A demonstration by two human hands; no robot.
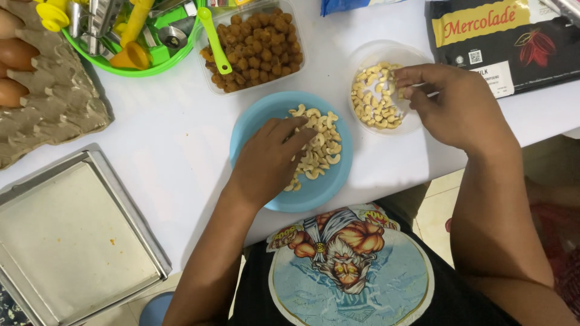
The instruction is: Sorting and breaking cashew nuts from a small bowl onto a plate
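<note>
We see the left hand [266, 163] lying palm down over the blue plate [254, 130], which sits near the front edge of the white table [169, 139]. Its fingers [296, 136] are loosely spread and rest on the pile of cashews [320, 151] heaped on the plate; they press on the nuts rather than pinch any one of them.

The right hand [456, 108] reaches over the clear round tub [362, 57], just beside the plate toward the table's right edge. Its fingertips [405, 78] are drawn together above the cashew pieces [371, 99] inside the tub; whether a nut sits between them we cannot tell.

Behind the plate stands a clear box of brown roasted nuts [254, 51] with a green spoon [214, 42] laid in it. At the back left corner we see a green basket of kitchen tools [130, 36] and a grey egg tray [54, 102]. A square metal baking tin [72, 241] lined with paper sits at the front left corner, and a dark packet [501, 42] lies at the back right.
</note>
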